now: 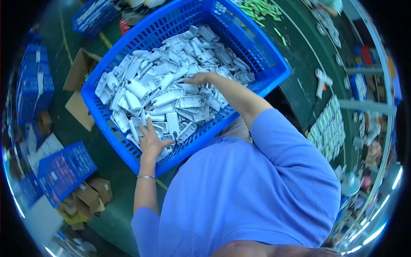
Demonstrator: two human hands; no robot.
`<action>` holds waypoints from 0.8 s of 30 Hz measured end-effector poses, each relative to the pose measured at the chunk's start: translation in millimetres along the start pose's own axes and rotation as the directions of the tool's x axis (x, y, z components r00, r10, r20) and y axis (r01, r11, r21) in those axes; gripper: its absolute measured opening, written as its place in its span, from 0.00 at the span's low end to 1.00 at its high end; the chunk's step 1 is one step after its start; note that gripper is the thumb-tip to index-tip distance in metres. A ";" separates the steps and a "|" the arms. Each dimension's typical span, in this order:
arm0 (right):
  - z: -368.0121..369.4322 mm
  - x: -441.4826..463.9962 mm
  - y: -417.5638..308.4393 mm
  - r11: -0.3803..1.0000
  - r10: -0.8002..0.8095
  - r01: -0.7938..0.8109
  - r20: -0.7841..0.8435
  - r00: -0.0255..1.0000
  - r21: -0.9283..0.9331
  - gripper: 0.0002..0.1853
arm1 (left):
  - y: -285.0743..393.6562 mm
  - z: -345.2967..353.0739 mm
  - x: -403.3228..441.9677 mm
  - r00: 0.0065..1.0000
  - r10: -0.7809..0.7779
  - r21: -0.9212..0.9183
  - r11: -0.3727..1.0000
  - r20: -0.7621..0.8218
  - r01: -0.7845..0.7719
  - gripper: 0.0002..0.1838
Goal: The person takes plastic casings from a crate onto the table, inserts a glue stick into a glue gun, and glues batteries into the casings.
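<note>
A large blue plastic basket (274, 77) in front of me holds a heap of white plastic casings (165, 98), some lying hollow side up. My left hand (152, 140) is over the near left part of the heap, its fingers spread and touching or just above the casings. A bracelet circles that wrist. Farther in, near the middle of the heap, my right hand (202, 79) reaches over the pieces with its fingers stretched out and pointing left. Nothing shows gripped in either hand; the undersides of the fingers are hidden.
To the right, a glue gun (322, 82) lies on a dark green surface near rows of packed green-and-white pieces (329, 128). Loose green parts (261, 9) are scattered beyond the basket. Blue crates (66, 169) and open cardboard boxes (87, 197) stand at the left.
</note>
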State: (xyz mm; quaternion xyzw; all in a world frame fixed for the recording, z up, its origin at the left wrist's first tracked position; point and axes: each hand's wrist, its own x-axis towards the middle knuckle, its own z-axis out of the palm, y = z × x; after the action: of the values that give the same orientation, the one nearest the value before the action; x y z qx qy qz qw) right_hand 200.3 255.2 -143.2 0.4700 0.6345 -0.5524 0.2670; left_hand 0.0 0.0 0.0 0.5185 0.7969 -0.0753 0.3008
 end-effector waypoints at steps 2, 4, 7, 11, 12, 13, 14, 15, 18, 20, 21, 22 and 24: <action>23.3 -11.6 5.7 0.993 -0.111 0.116 -0.127 0.986 0.033 0.56 | 1.7 27.4 1.0 0.992 0.030 0.024 0.999 -0.122 -0.027 0.70; 47.5 -17.3 -23.9 0.988 -0.104 0.113 -0.081 0.991 0.108 0.59 | -9.1 15.4 2.2 0.998 -0.060 -0.016 0.998 -0.035 0.060 0.70; 55.1 57.8 7.7 0.958 -0.193 0.233 -0.222 0.956 0.167 0.64 | 11.6 5.0 13.7 0.981 -0.190 -0.076 0.978 0.025 0.192 0.71; 28.2 38.2 -6.6 0.949 -0.101 0.122 -0.087 0.991 0.290 0.57 | 3.9 28.7 30.8 0.981 -0.183 -0.318 0.936 -0.064 0.154 0.72; 27.3 37.3 1.5 0.936 -0.142 0.148 -0.042 0.989 0.320 0.57 | 18.3 18.2 30.5 0.971 -0.233 -0.295 0.926 0.045 0.236 0.73; 20.4 38.9 7.1 0.923 -0.181 0.172 -0.006 0.983 0.345 0.57 | 23.0 26.8 33.1 0.961 -0.275 -0.286 0.919 0.032 0.272 0.74; 25.1 52.9 10.3 0.913 -0.203 0.176 0.038 0.978 0.367 0.58 | 23.5 36.6 35.1 0.948 -0.319 -0.268 0.912 0.014 0.311 0.75; 25.5 43.0 4.3 0.888 -0.237 0.186 0.071 0.969 0.420 0.62 | 27.2 40.6 35.5 0.935 -0.354 -0.249 0.905 0.005 0.344 0.77; 50.2 68.5 10.8 0.883 -0.295 0.293 -0.051 0.954 0.368 0.68 | 65.9 26.8 44.6 0.846 -0.526 -0.301 0.796 0.084 0.525 0.79; 45.0 44.9 8.5 0.858 -0.279 0.306 -0.125 0.952 0.413 0.65 | 62.8 51.5 56.3 0.887 -0.462 -0.466 0.787 -0.008 0.405 0.79; 49.6 59.6 16.3 0.816 -0.353 0.346 -0.075 0.933 0.463 0.61 | 72.2 50.5 60.3 0.894 -0.448 -0.467 0.789 0.008 0.399 0.80; 47.4 64.7 18.3 0.774 -0.426 0.381 -0.029 0.904 0.507 0.58 | 83.3 55.9 63.9 0.875 -0.484 -0.427 0.791 0.003 0.439 0.78; 22.1 50.2 23.8 0.810 -0.379 0.272 0.111 0.919 0.519 0.52 | 105.8 57.3 76.1 0.860 -0.509 -0.410 0.778 0.033 0.476 0.78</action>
State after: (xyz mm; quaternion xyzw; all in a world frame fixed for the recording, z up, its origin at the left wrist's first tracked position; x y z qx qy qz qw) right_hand 196.6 248.0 -202.5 0.3453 0.5120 -0.7796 0.1040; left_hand 93.8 82.4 -68.4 0.2210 0.9137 0.0356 0.3391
